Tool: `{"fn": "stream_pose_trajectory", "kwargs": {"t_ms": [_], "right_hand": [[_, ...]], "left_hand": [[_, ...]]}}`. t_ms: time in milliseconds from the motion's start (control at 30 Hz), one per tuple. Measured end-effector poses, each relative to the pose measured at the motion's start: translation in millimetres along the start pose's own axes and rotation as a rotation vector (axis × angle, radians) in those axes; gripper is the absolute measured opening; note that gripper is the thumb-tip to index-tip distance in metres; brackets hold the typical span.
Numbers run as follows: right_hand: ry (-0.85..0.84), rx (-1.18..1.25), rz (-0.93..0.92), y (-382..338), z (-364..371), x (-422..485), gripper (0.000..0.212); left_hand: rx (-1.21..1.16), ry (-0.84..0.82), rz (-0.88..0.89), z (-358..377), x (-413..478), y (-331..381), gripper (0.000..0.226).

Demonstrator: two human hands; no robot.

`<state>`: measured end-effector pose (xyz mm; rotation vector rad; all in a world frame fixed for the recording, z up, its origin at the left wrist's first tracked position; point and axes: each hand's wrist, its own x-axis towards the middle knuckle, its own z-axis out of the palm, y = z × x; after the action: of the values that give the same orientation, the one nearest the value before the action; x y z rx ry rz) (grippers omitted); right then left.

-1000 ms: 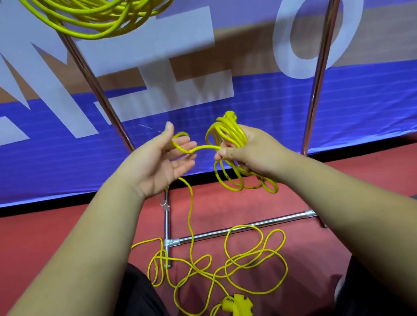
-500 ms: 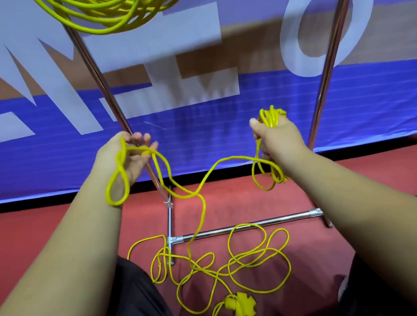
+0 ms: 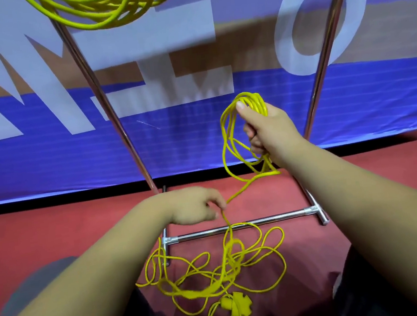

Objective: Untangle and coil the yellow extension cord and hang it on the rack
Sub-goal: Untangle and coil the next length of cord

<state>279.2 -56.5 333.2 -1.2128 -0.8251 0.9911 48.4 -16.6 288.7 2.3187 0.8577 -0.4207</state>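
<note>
While several loops of the cord [image 3: 251, 100] are gripped in the raised R hand [image 3: 266, 130], fingers curled round the bundle w/ thumb on top, one strand is led down-left to the lowered L hand [image 3: 194, 206], where it is pinched at the fingertips (blurred). The rest of the cord is left in a loose tangle on the red floor [image 3: 55, 240], at and over the rack [image 3: 274, 218] base bar, w/ its socket block [image 3: 235, 304] nearest the person. A 2nd yellow coil [image 3: 107, 13] is seen hung at top, before a blue banner [image 3: 46, 155].
</note>
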Motion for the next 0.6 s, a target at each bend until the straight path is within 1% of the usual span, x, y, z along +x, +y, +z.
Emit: {"fn": "stream_pose_trajectory", "kwargs": {"t_ms": [33, 67, 100, 133, 167, 233, 267, 333, 433, 500, 567, 600], "right_hand": [[-0.02, 0.023, 0.009, -0.1, 1.7, -0.9, 0.036], [-0.044, 0.045, 0.013, 0.0, 3.3, -1.4, 0.036], [-0.073, 0.058, 0.012, -0.4, 5.1, -2.2, 0.036], [-0.1, 0.063, 0.009, -0.8, 7.2, -2.8, 0.037], [-0.12, 0.063, 0.011, -1.5, 9.1, -3.7, 0.038], [-0.136, 0.082, 0.027, -3.4, 12.1, -5.4, 0.037], [-0.137, 0.108, 0.037, -4.9, 12.8, -6.3, 0.037], [-0.133, 0.167, 0.046, -8.0, 13.4, -7.3, 0.039], [-0.115, 0.235, 0.05, -11.2, 13.0, -5.3, 0.041], [-0.101, 0.279, 0.058, -12.8, 11.4, -3.1, 0.041], [-0.08, 0.309, 0.068, -13.9, 9.1, -1.8, 0.042], [-0.071, 0.313, 0.073, -14.5, 7.6, -1.5, 0.043]], "left_hand": [[-0.013, 0.148, -0.044, 1.1, 7.8, -3.0, 0.041], [-0.034, 0.244, -0.069, 3.6, 15.4, -6.5, 0.053], [-0.057, 0.26, -0.066, 7.6, 22.3, -10.1, 0.067], [-0.069, 0.215, -0.053, 13.0, 29.0, -13.3, 0.08], [-0.074, 0.135, -0.042, 20.1, 35.3, -16.0, 0.088], [-0.046, -0.022, -0.04, 35.1, 44.7, -16.1, 0.095], [-0.043, -0.075, -0.031, 42.3, 48.5, -13.9, 0.095], [-0.061, -0.135, 0.019, 55.1, 52.8, -4.1, 0.092], [-0.057, -0.178, 0.147, 71.1, 59.7, 7.5, 0.077], [-0.015, -0.247, 0.178, 84.1, 66.5, 7.4, 0.059], [0.009, -0.345, 0.166, 93.9, 68.7, 4.5, 0.038], [0.001, -0.382, 0.158, 96.9, 68.3, 2.8, 0.032]]}}
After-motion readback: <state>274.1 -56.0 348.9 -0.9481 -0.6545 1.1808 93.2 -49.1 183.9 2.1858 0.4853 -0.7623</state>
